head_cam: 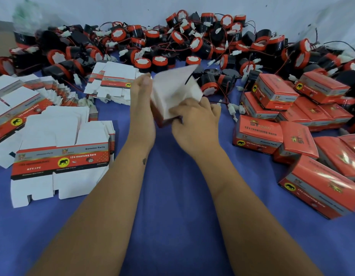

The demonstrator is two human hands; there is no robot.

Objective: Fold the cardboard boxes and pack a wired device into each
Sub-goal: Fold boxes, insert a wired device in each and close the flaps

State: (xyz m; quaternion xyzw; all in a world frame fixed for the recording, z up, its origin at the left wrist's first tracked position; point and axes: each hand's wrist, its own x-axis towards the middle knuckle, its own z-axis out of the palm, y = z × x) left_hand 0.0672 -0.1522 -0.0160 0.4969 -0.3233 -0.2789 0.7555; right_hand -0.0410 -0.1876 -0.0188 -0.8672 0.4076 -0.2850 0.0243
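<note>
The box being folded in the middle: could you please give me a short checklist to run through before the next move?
1. Box held by both hands: ok; left hand flat against its side, right hand gripping the bottom corner.
2. Bottom flaps locked: cannot tell, blurred.
3. Top flap open for loading: ok, it stands up.
4. Wired devices near the box: ok, just behind it.
5. Flat blanks stocked on the left: ok.
6. Packed boxes piled on the right: ok.
</note>
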